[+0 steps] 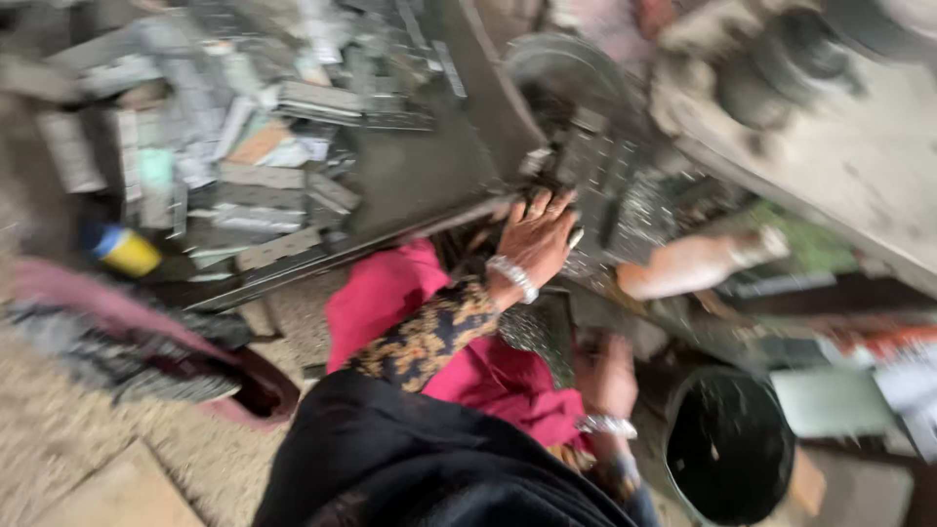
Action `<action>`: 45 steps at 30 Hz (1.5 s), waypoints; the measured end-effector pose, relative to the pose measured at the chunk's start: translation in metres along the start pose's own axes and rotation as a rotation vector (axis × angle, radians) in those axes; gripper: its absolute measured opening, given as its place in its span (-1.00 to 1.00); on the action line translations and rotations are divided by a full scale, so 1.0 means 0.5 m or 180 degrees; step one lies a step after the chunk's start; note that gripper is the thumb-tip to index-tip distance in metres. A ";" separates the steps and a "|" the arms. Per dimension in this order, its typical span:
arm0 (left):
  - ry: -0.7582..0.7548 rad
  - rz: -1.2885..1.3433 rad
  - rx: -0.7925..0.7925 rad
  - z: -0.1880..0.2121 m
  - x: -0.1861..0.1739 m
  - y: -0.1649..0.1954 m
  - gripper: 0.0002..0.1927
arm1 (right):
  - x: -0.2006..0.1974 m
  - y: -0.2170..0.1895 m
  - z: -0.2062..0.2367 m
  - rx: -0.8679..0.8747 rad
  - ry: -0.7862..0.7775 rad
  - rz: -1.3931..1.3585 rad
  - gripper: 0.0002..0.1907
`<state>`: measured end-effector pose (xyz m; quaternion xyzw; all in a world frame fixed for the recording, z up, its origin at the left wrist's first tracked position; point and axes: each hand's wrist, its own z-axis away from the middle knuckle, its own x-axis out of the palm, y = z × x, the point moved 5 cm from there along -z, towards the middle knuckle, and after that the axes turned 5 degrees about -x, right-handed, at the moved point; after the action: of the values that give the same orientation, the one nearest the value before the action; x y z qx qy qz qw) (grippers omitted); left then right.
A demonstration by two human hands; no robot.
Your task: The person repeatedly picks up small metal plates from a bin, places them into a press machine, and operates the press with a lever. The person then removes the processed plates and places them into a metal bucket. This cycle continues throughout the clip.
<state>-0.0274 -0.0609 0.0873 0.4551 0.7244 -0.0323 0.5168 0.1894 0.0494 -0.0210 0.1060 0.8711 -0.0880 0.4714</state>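
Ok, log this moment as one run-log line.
left hand: raised against machine, grip unclear | right hand: low beside black bucket, blurred | metal strips: heaped on tray

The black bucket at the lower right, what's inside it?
The black bucket looks dark inside, with a few pale specks that may be small scraps. The picture is blurred, so its bottom cannot be made out. The right hand is beside its rim.

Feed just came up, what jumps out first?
The left hand, with a silver bangle, presses against the dark machine at centre, above bright pink cloth. A heap of flat metal strips covers the table at upper left, and a black bucket stands at lower right beside the blurred right hand.
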 end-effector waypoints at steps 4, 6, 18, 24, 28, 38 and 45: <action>-0.0886 -0.0892 -0.1244 -0.018 -0.082 -0.219 -0.77 | -0.083 0.030 -0.075 0.0760 0.0090 -0.1136 -0.69; -0.0709 -0.1315 -0.1602 -0.060 -0.118 -0.338 -0.74 | -0.122 0.023 -0.115 0.0647 0.0366 -0.1237 -0.73; -0.0520 -0.2006 -0.0689 -0.073 -0.100 -0.376 -0.80 | -0.133 0.003 -0.129 0.0696 -0.0382 -0.0732 -0.64; -0.0009 -0.1309 -0.0399 -0.009 -0.127 -0.335 -0.57 | -0.073 -0.010 -0.145 0.0762 -0.1768 -0.0365 -0.44; 0.0060 -0.1934 -0.0308 -0.037 -0.118 -0.339 -0.75 | -0.047 -0.005 -0.150 0.0584 -0.2087 -0.0195 -0.35; -0.1036 -0.0271 -0.0803 -0.124 -0.041 -0.227 -0.79 | -0.020 0.000 -0.130 0.0852 -0.2250 -0.0585 -0.31; -0.0521 0.0659 -0.1289 -0.040 0.095 -0.008 -0.71 | -0.007 0.011 -0.126 0.0719 -0.2555 -0.0530 -0.26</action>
<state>-0.0471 -0.0229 0.0579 0.4100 0.6213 0.1301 0.6550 0.1419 0.0703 0.0157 0.0436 0.6089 -0.2550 0.7498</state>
